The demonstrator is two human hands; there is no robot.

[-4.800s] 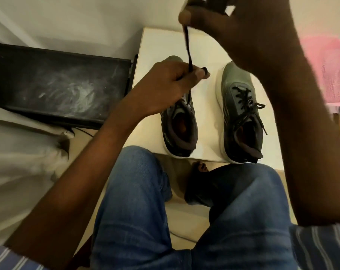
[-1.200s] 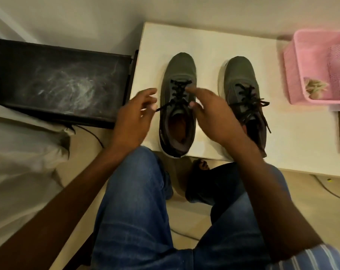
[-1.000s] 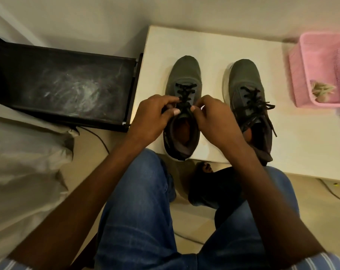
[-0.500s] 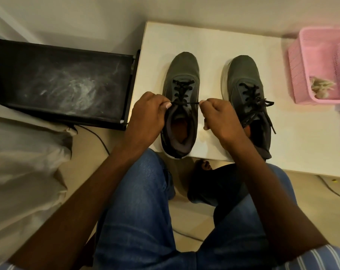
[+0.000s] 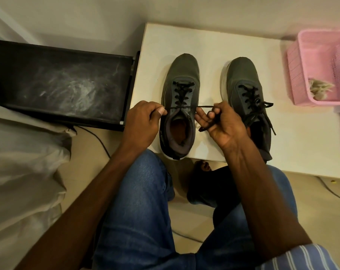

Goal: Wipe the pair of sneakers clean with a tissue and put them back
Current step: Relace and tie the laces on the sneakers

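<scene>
Two grey sneakers stand side by side on a white table [image 5: 297, 145], toes pointing away from me. The left sneaker [image 5: 181, 75] has a black lace [image 5: 181, 107] stretched taut across its tongue. My left hand [image 5: 142, 123] pinches one end of that lace at the shoe's left side. My right hand [image 5: 221, 123] grips the other end on the shoe's right, with the loose tail hanging from the fingers. The right sneaker [image 5: 243, 76] has its laces tied; my right wrist covers its heel. A crumpled tissue [image 5: 319, 88] lies in the pink basket [image 5: 301, 67].
The pink basket stands at the table's far right. A black dusty panel [image 5: 62, 84] lies left of the table, with white bedding [image 5: 23, 168] below it. My knees in blue jeans [image 5: 142, 221] and a bare foot [image 5: 203, 166] sit under the table's near edge. Cables run on the floor.
My hands came together over the left sneaker's tongue, then drew apart sideways, pulling the lace ends tight. Both sneakers stayed where they stood.
</scene>
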